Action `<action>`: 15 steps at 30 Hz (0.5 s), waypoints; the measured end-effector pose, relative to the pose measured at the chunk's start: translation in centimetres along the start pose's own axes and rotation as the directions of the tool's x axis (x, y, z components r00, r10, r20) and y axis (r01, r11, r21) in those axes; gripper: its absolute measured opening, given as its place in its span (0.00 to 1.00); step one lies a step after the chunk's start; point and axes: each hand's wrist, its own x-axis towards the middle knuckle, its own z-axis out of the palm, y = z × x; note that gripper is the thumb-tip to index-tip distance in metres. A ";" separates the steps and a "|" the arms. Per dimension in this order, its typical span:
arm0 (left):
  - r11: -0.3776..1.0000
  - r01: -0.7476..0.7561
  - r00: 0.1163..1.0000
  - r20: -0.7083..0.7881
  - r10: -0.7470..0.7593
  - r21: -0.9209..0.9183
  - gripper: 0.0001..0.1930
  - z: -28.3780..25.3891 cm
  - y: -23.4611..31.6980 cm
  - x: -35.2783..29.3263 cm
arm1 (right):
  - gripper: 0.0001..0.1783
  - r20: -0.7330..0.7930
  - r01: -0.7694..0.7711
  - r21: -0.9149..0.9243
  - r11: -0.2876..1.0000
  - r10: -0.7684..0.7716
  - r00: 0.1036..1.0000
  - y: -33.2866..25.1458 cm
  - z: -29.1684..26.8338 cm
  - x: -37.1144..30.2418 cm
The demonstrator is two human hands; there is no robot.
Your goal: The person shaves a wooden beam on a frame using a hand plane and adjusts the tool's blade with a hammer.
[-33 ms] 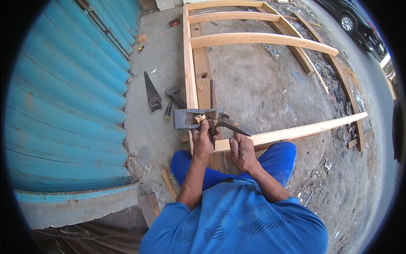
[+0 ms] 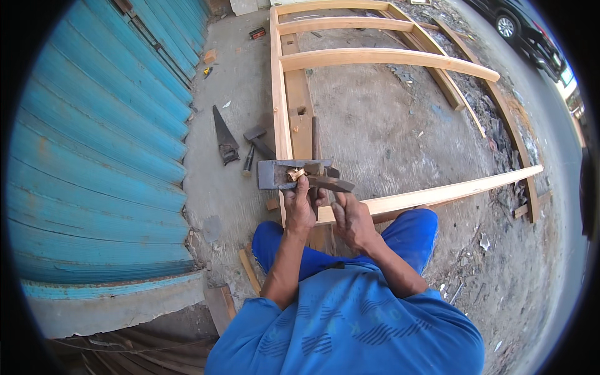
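- While left hand (image 2: 300, 209) grips hand plane (image 2: 269, 175) at its near edge, shavings (image 2: 296, 175) sit in its throat.
- Right hand (image 2: 356, 224) closed round 1 hammer (image 2: 334, 184), head by plane's right end.

Hammer (image 2: 332, 183) closer to plane (image 2: 274, 175), R fingers (image 2: 340, 215) shifted L w/ it, blk car (image 2: 531, 39) moved slightly

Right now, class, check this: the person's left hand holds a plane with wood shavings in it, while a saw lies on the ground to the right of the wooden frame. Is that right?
Not quite: the head view shows the saw on the ground to the left of the wooden frame. The left hand does hold a plane with wood shavings in it.
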 end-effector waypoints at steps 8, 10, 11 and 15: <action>0.987 -0.077 0.992 -0.093 0.090 0.138 0.14 -3.3 0.2 0.0 | 0.15 0.332 -0.113 -0.331 0.937 0.228 0.915 0.0 -2.8 0.5; 0.972 -0.117 0.982 -0.124 0.144 0.201 0.14 -3.1 0.5 -0.2 | 0.15 0.377 -0.045 -0.387 0.921 0.203 0.904 0.0 -3.2 0.8; 0.962 -0.137 0.975 -0.139 0.172 0.235 0.15 -3.1 0.7 -0.3 | 0.15 0.401 -0.010 -0.411 0.912 0.191 0.896 0.0 -3.2 1.0; 0.939 -0.201 0.975 -0.036 0.219 0.279 0.15 -3.5 1.6 -0.3 | 0.17 0.351 -0.159 -0.383 0.910 0.303 0.886 1.8 -2.1 1.7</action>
